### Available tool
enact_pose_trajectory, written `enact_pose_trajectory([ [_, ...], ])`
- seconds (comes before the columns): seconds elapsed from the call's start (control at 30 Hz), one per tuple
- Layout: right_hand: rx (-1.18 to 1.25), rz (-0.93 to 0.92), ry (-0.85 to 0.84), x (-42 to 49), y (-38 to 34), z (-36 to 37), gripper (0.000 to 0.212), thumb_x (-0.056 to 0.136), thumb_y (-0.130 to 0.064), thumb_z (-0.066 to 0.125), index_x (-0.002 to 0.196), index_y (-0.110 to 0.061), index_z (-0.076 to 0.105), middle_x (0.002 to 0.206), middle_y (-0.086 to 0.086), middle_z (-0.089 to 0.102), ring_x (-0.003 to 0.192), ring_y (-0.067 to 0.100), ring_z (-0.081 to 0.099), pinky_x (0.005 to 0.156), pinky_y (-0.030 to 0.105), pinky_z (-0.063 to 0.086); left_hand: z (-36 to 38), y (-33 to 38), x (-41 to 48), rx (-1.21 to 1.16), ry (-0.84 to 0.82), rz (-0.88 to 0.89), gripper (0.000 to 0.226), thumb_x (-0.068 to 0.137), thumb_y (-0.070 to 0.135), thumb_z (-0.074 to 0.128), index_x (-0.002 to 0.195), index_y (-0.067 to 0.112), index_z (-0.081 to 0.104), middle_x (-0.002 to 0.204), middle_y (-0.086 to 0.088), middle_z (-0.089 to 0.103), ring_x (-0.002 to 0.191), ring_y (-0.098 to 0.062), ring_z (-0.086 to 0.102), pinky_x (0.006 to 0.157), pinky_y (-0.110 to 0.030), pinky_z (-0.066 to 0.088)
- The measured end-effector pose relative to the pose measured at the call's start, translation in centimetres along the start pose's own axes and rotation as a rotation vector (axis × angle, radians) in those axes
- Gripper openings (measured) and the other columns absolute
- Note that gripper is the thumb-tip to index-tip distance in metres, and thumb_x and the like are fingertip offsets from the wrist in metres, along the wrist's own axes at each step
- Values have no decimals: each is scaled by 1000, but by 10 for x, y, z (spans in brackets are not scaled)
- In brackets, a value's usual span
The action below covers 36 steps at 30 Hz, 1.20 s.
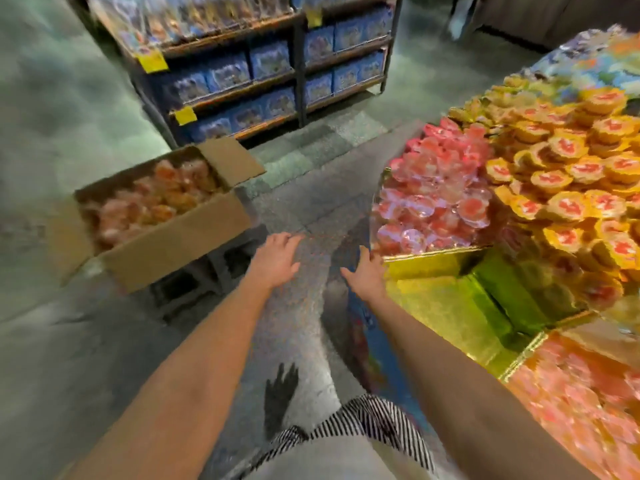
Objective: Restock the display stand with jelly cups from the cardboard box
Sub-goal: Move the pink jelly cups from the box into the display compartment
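My left hand (277,259) and right hand (363,277), fingers apart and seemingly empty, between brown cardboard box (180,244) and gold display stand (436,263).

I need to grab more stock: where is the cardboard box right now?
In the head view the cardboard box sits open at left on a dark crate, beside the left hand and before the shelving unit.

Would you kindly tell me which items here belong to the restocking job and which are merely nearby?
For the job: cardboard box, jelly cups inside it, display stand, pink cups stacked on it.
Just nearby: shelf of blue boxes, yellow tags, grey crate under the box.
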State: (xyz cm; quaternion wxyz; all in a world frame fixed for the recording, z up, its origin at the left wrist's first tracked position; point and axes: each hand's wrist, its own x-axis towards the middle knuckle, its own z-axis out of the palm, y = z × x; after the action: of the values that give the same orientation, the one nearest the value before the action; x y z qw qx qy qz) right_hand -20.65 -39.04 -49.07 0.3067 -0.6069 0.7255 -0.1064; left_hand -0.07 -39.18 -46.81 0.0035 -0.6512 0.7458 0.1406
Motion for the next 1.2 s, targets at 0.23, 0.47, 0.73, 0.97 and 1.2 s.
enact_pose_trajectory([
  [0.23, -125, -177, -184, 31, -115, 71, 64, 93, -39, 59, 144, -12, 32, 145, 20, 32, 129, 42, 38, 103, 45, 37, -11, -122, -46, -107, 34, -321, 64, 96, 36, 52, 151, 18, 27, 149, -12, 32, 136, -32, 30, 110, -44, 34],
  [0.47, -146, -249, -319, 86, -203, 134, 65, 96, -34, 57, 149, -15, 25, 152, 21, 20, 137, 41, 28, 110, 51, 32, -14, -220, -25, -172, 48, -535, 60, 98, 34, 50, 151, 21, 24, 153, -10, 27, 140, -31, 22, 109, -46, 35],
  [0.73, -187, -309, -432, 190, -306, 177, 66, 96, -37, 52, 149, -12, 22, 146, 20, 26, 131, 41, 33, 104, 50, 37, -39, -317, 52, -292, 53, -694, 61, 98, 32, 49, 152, 22, 22, 154, -11, 27, 141, -30, 23, 109, -44, 35],
  [0.97, -302, -396, -539, 236, -365, 225, 65, 97, -38, 53, 150, -16, 22, 147, 22, 27, 132, 43, 35, 108, 52, 34, -26, -387, 67, -380, -2, -860, 59, 99, 33, 48, 150, 15, 26, 153, -12, 30, 140, -30, 26, 109, -43, 36],
  [1.2, -332, -368, -631, 266, -412, 288, 61, 97, -39, 53, 148, -15, 29, 146, 21, 31, 135, 41, 31, 110, 48, 31, -11, -465, 78, -456, -27, -914, 68, 96, 28, 54, 154, 23, 19, 154, -9, 27, 138, -29, 29, 109, -44, 37],
])
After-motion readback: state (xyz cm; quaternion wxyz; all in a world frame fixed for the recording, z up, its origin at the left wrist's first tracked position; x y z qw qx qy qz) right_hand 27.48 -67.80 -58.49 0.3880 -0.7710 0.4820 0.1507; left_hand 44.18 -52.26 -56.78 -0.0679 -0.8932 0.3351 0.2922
